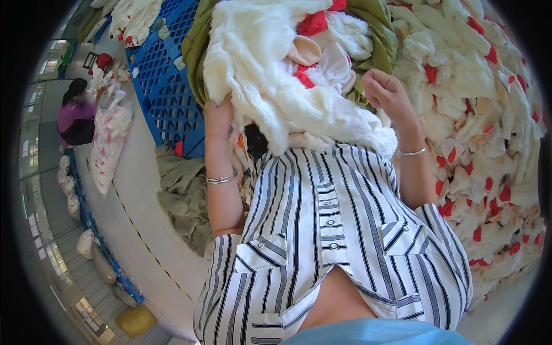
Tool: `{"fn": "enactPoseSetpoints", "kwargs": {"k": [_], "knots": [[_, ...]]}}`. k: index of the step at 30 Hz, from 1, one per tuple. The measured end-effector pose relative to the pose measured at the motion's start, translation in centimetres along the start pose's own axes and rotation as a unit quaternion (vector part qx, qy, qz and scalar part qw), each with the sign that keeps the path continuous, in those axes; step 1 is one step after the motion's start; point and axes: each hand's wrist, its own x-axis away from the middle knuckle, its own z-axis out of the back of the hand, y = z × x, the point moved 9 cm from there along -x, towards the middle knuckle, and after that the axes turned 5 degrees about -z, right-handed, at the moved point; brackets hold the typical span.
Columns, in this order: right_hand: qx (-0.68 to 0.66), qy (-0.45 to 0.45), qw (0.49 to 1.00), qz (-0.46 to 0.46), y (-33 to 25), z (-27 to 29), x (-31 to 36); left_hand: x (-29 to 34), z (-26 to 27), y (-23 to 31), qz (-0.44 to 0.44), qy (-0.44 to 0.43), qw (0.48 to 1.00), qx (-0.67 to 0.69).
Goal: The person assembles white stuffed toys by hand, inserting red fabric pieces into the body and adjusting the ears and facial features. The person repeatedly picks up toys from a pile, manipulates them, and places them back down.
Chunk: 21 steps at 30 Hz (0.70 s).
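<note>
A long white plush piece (259,75) lies bunched over an olive-green sack (376,29) in front of me. My left hand (218,117) grips its left edge, the fingertips hidden under the fur. On the right, my right hand (388,96) is raised beside the sack with its fingers curled closed; whatever they hold, if anything, is hidden. Between the hands, more soft pieces show in the sack, among them a beige oval piece (305,50) and a red piece (313,24). White fur also hangs down against my striped shirt (310,201).
A big heap of white plush pieces (460,132) with red and beige parts covers the right side. Blue plastic pallets (167,80) stand at the left, with grey-green cloth (181,195) below. Farther left, a person in purple (77,112) sits by a filled plastic bag (110,135).
</note>
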Motion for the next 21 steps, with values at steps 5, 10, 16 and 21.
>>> {"fn": "enactPoseSetpoints", "kwargs": {"k": [5,10,16,21], "knots": [[0.121,-0.057,0.99,-0.035,1.7,-1.0,-1.5,1.1,-1.2,-3.2,0.004,-0.123,0.986,0.114],[-0.031,0.007,0.998,-0.053,2.4,-4.1,-6.7,1.7,-3.7,-3.2,-0.002,-0.172,0.973,0.152],[-0.14,0.035,0.989,-0.012,1.4,-5.0,-13.8,-1.0,-2.0,-1.4,0.054,-0.169,0.933,0.313],[-0.185,0.057,0.98,-0.052,0.0,-5.2,-19.5,-5.3,-3.5,-0.9,0.004,-0.106,0.976,0.188]]}}
